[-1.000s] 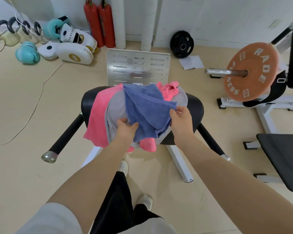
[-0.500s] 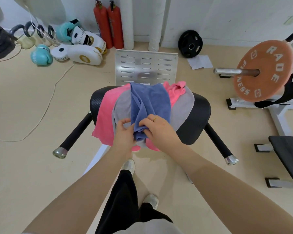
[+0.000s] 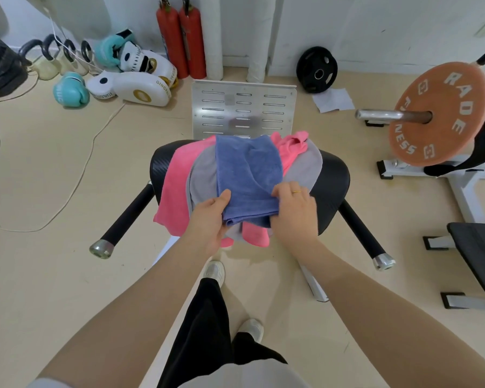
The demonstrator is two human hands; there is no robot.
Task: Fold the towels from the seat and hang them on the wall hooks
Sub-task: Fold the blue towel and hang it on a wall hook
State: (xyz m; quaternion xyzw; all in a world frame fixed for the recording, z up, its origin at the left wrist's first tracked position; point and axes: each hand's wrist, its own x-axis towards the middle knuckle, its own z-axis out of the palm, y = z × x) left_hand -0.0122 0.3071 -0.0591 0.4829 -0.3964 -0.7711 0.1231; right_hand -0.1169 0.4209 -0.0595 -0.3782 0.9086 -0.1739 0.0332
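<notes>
The folded blue terry towel (image 3: 247, 177) lies atop the pile on the black padded seat (image 3: 333, 180). The left hand (image 3: 212, 219) pinches its near left corner; the right hand (image 3: 293, 208) rests on its near right edge, though whether it grips I cannot tell. Lifting it carelessly could let the fold fall open, or drag the grey towel (image 3: 202, 180) and pink towel (image 3: 174, 186) off the seat's front edge, where they already overhang. Count: one blue, at least one grey and one pink; no wall hooks are in view.
</notes>
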